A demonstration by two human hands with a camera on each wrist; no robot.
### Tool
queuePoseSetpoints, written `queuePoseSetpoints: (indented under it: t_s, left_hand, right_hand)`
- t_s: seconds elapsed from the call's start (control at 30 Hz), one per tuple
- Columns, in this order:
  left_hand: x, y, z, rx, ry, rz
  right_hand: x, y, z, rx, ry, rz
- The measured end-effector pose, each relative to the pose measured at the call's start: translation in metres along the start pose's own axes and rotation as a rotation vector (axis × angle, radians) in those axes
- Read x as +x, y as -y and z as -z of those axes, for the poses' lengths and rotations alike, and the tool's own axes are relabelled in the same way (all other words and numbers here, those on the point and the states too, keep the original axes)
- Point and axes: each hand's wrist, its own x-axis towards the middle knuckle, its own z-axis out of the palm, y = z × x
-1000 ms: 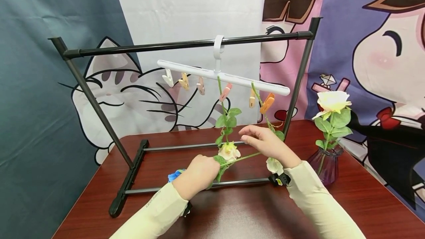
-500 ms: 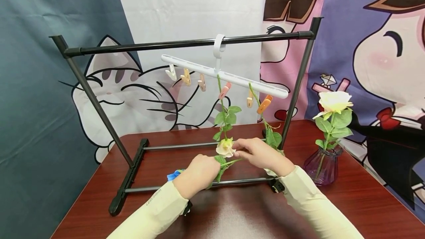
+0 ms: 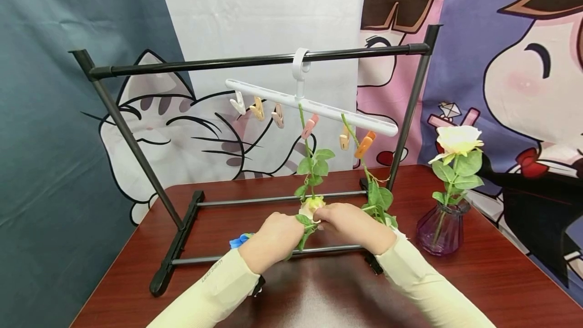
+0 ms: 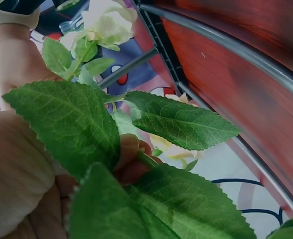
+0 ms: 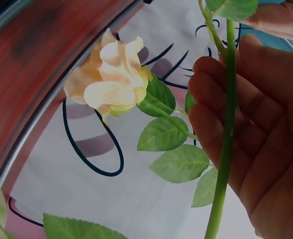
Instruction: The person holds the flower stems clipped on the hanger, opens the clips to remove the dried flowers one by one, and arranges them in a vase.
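Stem [image 5: 227, 134]: long, slim, green, with toothed leaves; low at the middle of the head view, held between the hands, beneath an upside-down cream rose [image 3: 308, 207].
Left hand [image 3: 275, 239]: bare, at 8 o'clock from the rose, grip clamped on the stem; blue petals [image 3: 239, 241] show just past it at 9 o'clock.
Right hand [image 3: 350, 224]: bare, at 4 o'clock from the rose; the stem crosses in front of its bent fingers, but whether its grip pinches, I cannot tell.
Hanger [image 3: 273, 96]: white plastic, at 12 o'clock, hooked over a black metal rack [image 3: 196, 66]; a pink clip [image 3: 310, 126] holds the rose's stalk, and at 1 o'clock an orange clip [image 3: 365, 145] another.
Vase [image 3: 437, 232]: purple glass, at 3 o'clock on the reddish-brown wooden desk [image 3: 136, 287].
Change: the right hand has travelled along the stem toward 9 o'clock, ending just beside the left, which has hardly moved.
Meaning: both hands now work one leafy stretch, which I judge gives closer control; no clip shows on this stem.
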Motion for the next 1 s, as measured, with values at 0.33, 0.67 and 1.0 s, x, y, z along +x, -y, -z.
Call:
queuePoseSetpoints:
  t_s: [0.33, 0.67, 1.0]
  left_hand:
    - [0.0, -0.004, 0.002, -0.008, 0.039, -0.007]
    - [0.003, -0.008, 0.0, -0.016, 0.09, -0.003]
    - [0.002, -0.011, -0.001, -0.006, 0.055, -0.016]
  right_hand:
    - [-0.002, 0.006, -0.005, -0.104, 0.007, 0.004]
    - [-0.004, 0.008, -0.009, -0.17, -0.009, -0.002]
    - [-0.006, 0.005, -0.009, -0.183, -0.011, 0.012]
